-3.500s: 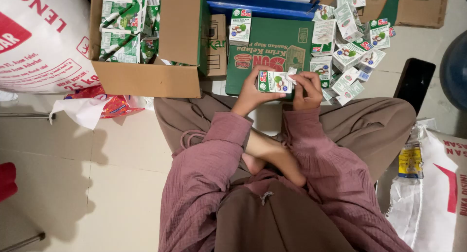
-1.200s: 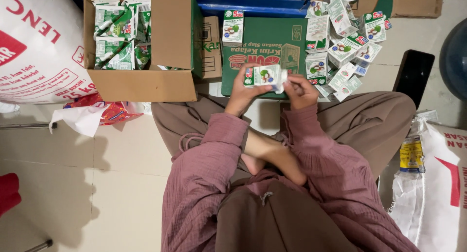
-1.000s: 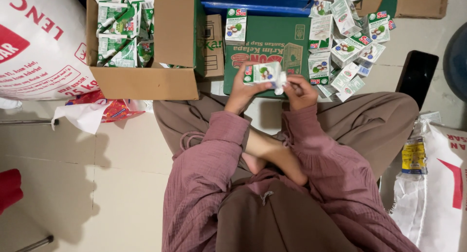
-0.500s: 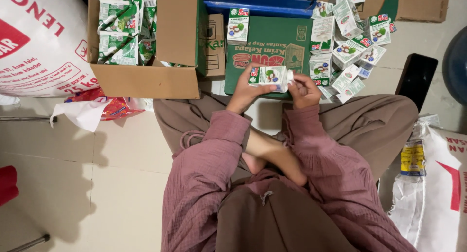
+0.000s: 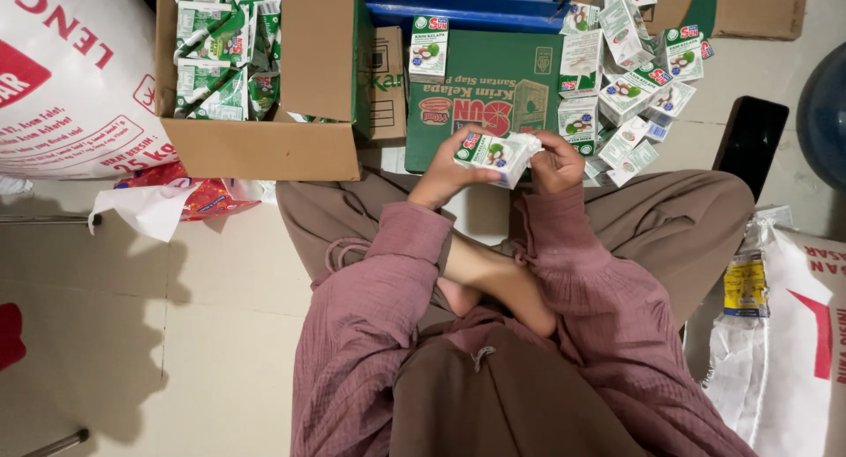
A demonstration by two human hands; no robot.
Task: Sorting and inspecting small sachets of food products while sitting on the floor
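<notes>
I am watching the left hand (image 5: 445,170) gripping a small carton (image 5: 492,155) steady, while the right hand (image 5: 555,160) is pinching its right end, fingers curled shut, near the loose cartons (image 5: 630,87) on the right.

Glossy printed paperboard carton (image 5: 493,153), matt brown corrugated cardboard box (image 5: 264,144), smooth tile floor (image 5: 203,334), woven plastic sack (image 5: 62,78)

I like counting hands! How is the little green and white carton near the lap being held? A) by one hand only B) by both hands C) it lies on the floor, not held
B: the left hand and the right hand both grip the small carton from either end.
</notes>
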